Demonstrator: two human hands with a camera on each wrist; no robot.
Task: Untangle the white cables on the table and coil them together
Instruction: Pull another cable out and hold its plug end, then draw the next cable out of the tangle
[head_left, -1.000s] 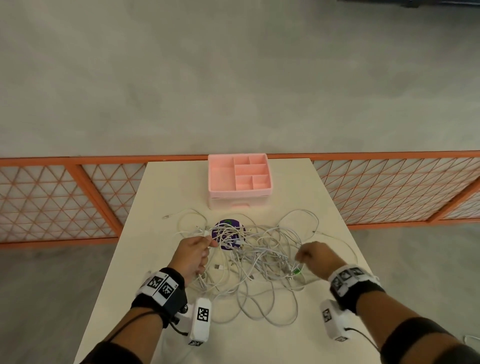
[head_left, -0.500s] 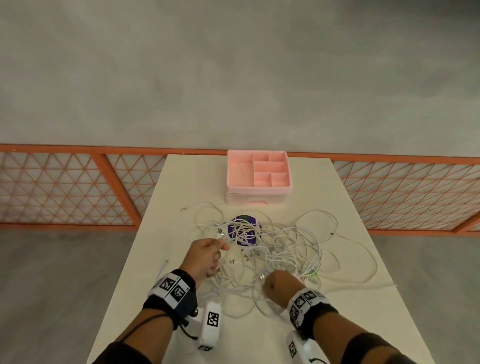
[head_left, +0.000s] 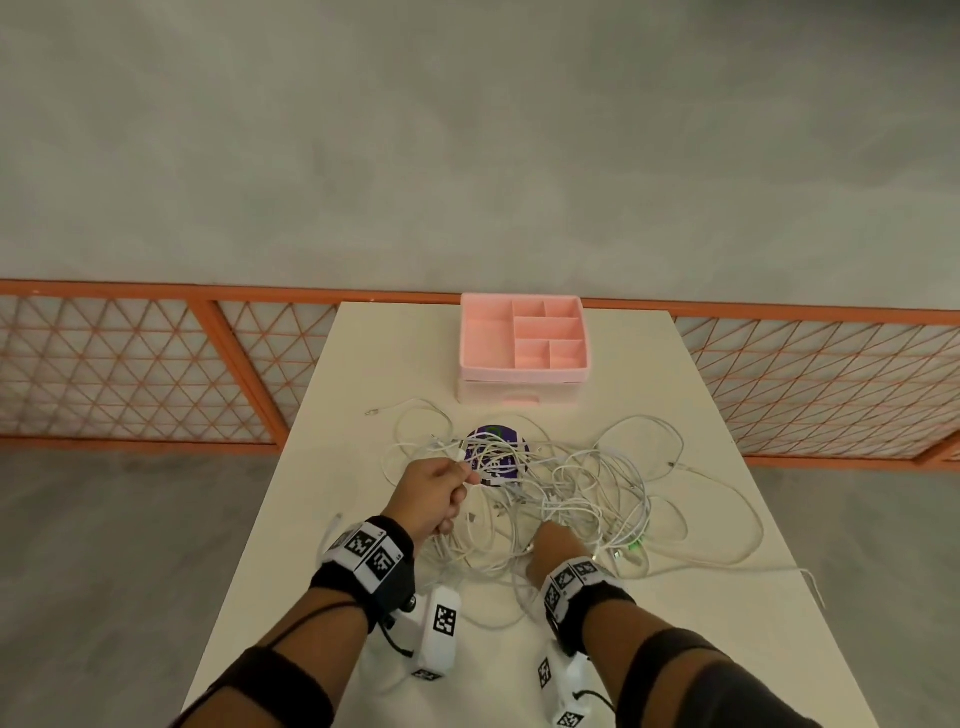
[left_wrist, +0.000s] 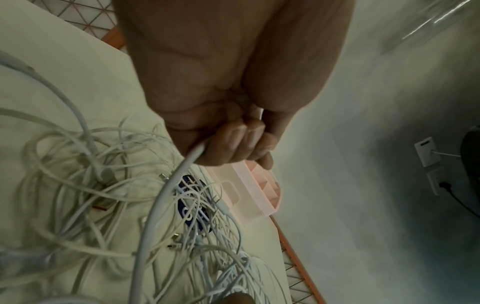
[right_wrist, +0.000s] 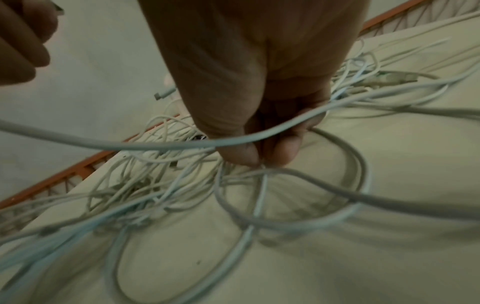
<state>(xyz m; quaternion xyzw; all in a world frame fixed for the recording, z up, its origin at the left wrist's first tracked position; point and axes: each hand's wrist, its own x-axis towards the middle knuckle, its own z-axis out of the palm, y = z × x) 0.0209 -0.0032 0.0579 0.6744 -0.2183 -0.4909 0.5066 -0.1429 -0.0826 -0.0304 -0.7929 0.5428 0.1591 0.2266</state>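
A tangle of white cables (head_left: 582, 488) lies spread over the middle of the cream table (head_left: 363, 374). My left hand (head_left: 441, 491) is at the pile's left side, fingers curled round one white cable (left_wrist: 166, 191) near its plug end, lifted off the table. My right hand (head_left: 550, 545) sits at the pile's near edge, thumb and fingers pinching a white cable (right_wrist: 166, 145) that runs across the palm. Loops of cable (right_wrist: 298, 197) lie under it. A round purple disc (head_left: 496, 449) lies beneath the tangle.
A pink compartment organiser (head_left: 524, 345) with a drawer stands at the table's far edge. An orange lattice railing (head_left: 130, 364) runs behind and beside the table. One cable end (head_left: 810, 582) trails towards the right table edge. A green-tipped plug (head_left: 634, 545) lies right of my right hand.
My right hand has moved from the pile's right side to its near middle and now pinches a cable. My left hand keeps its grip at the left.
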